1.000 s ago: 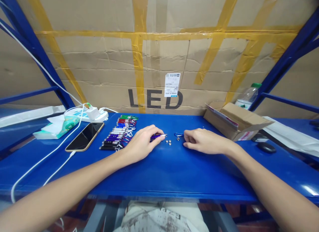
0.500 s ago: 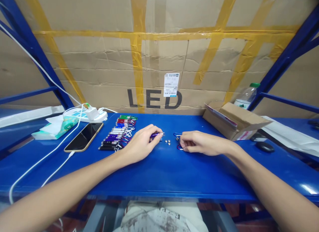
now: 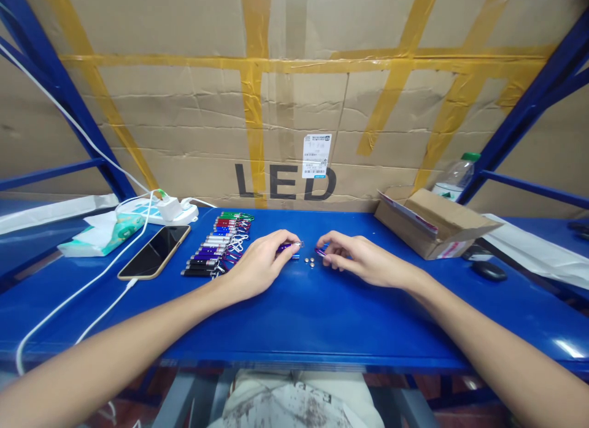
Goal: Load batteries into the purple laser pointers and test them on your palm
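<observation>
My left hand (image 3: 263,257) pinches a purple penlight (image 3: 284,248) at the tabletop's (image 3: 317,330) centre; my right hand's (image 3: 368,261) grip pinches a purple clip (image 3: 319,252). Low fingers could scatter the small metal discs (image 3: 309,262) loose between them. Versus the preceding frame, the clip sits farther left, nearer the penlight.

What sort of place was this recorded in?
Probably a workshop or warehouse workstation, judging by the metal-framed blue table, the row of pen-shaped lights with carabiner clips laid out on it, and the tape-patched cardboard printed "LED" behind.
</observation>
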A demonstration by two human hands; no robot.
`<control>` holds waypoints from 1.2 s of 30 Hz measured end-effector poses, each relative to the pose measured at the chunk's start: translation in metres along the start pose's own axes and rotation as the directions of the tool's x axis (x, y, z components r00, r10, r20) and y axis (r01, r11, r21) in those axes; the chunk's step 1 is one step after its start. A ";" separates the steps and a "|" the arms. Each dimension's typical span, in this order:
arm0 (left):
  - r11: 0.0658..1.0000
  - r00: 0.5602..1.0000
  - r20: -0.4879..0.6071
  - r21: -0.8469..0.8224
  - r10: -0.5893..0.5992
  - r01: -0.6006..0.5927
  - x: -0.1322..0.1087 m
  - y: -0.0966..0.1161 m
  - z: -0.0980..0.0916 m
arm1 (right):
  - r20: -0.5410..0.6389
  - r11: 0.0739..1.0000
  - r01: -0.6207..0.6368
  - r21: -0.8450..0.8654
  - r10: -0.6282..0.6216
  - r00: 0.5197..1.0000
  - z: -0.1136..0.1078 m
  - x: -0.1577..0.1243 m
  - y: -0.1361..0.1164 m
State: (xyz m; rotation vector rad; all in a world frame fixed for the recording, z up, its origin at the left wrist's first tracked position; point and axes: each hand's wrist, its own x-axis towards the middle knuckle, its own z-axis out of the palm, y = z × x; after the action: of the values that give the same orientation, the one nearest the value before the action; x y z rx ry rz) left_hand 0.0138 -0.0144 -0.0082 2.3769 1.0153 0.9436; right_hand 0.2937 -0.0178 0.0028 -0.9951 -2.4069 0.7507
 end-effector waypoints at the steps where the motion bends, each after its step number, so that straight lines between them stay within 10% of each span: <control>1: 1.000 1.000 0.004 -0.014 -0.013 0.013 0.000 0.001 0.000 | -0.008 1.000 0.008 0.008 -0.008 1.000 0.002 0.000 0.002; 21: 0.992 0.997 0.080 -0.124 0.013 -0.003 -0.001 0.003 0.000 | -0.059 0.911 -0.044 0.410 0.074 0.995 0.020 0.006 0.010; 36: 0.833 0.961 0.233 -0.495 -0.147 0.247 0.001 -0.002 0.009 | -0.285 0.999 0.033 -0.023 -0.038 0.958 0.019 0.005 0.002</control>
State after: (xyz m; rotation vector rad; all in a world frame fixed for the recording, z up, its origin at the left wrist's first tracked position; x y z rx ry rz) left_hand 0.0199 -0.0134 -0.0157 1.8254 0.7895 0.7792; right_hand 0.2804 -0.0188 -0.0121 -0.9905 -2.1789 0.5319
